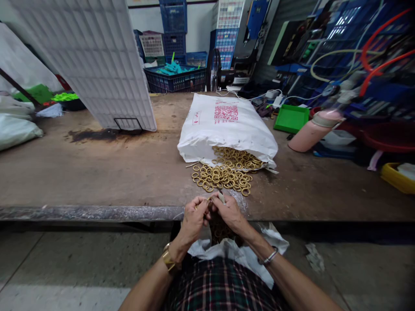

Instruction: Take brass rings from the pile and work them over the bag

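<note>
Gold-coloured ring (209, 198) sits at the table's (97, 181) near edge, left hand (194, 216) fingers pinched on it, right hand (229, 212) fingers closed round a small pale tool (221, 197), tips touching the ring or just beside, I can't tell; I'd judge it light, stiff, maybe slippery, not fragile, best held by opposite sides of the rim. Just beyond the fingers I get a loose ring pile (223, 176) spilling from a white sack (223, 129) on worn brown wood; farther off, white panel (97, 65) ahead-left, pink bottle (311, 133) ahead-right, stacked crates (175, 43) behind.
</note>
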Action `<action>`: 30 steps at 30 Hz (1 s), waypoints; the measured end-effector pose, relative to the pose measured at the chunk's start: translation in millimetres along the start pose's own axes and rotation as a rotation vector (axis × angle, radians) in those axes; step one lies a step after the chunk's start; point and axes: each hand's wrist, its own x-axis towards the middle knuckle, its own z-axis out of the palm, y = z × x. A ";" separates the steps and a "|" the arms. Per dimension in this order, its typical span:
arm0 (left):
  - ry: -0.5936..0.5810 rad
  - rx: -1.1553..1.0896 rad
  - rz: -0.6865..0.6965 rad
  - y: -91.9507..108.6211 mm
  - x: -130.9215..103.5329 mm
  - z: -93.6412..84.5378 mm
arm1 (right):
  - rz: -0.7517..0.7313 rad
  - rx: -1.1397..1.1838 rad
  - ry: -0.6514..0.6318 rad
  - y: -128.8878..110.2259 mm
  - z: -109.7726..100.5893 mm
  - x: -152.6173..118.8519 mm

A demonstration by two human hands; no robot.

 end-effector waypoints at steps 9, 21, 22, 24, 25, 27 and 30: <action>-0.045 0.023 -0.055 0.6 -2.0 2.0 | -0.013 -0.077 0.000 -8.0 -3.0 0.7; -0.069 -0.104 -0.097 2.4 -4.5 1.4 | -0.035 -0.090 0.025 -6.0 0.2 -0.3; -0.073 -0.110 -0.091 2.7 -5.1 1.3 | -0.031 -0.095 0.025 -6.7 0.1 -0.5; -0.080 -0.125 -0.090 3.2 -6.4 1.2 | -0.032 -0.101 0.023 -8.4 -0.2 -1.1; -0.082 -0.132 -0.094 3.6 -7.0 1.0 | -0.033 -0.100 0.022 -9.4 -0.4 -1.5; -0.091 -0.147 -0.101 4.1 -8.0 0.5 | -0.036 -0.094 0.022 -11.1 -0.7 -2.3; -0.109 -0.169 -0.097 4.7 -9.1 -0.8 | -0.032 -0.079 0.015 -12.2 -0.8 -2.8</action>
